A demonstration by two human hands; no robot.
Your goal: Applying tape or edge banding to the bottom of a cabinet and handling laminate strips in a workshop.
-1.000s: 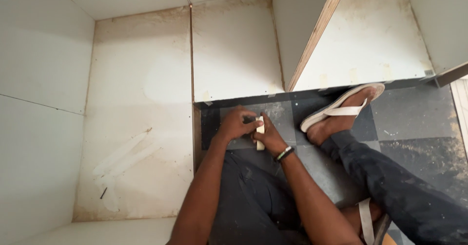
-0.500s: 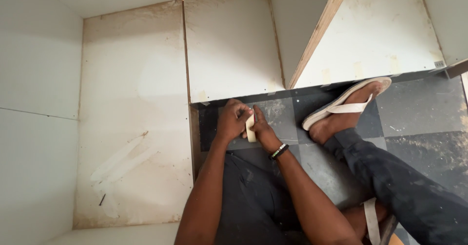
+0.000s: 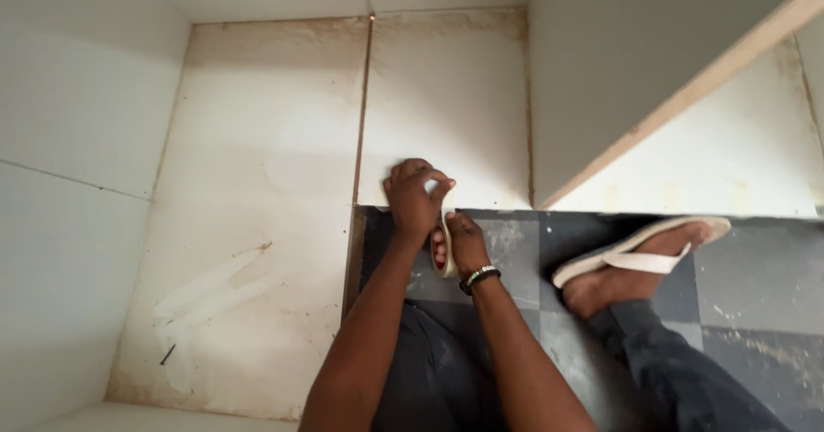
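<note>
Both hands have slid forward to the edge where the pale tile [image 3: 446, 114] meets the dark floor [image 3: 755, 286]. Left hand [image 3: 415, 196] curls its fingers down, pinching the top of a roll of tape [image 3: 447, 247], while the right hand [image 3: 463, 241] grips it from below, fingers wrapped around the roll, beside the sandalled foot [image 3: 631, 264].

A single head-worn camera looks steeply down from close above the seated person's forearms, facing forward over the lap toward the pale board [image 3: 266, 226] and the dark tiled floor [image 3: 755, 277], with no second view to share it.
</note>
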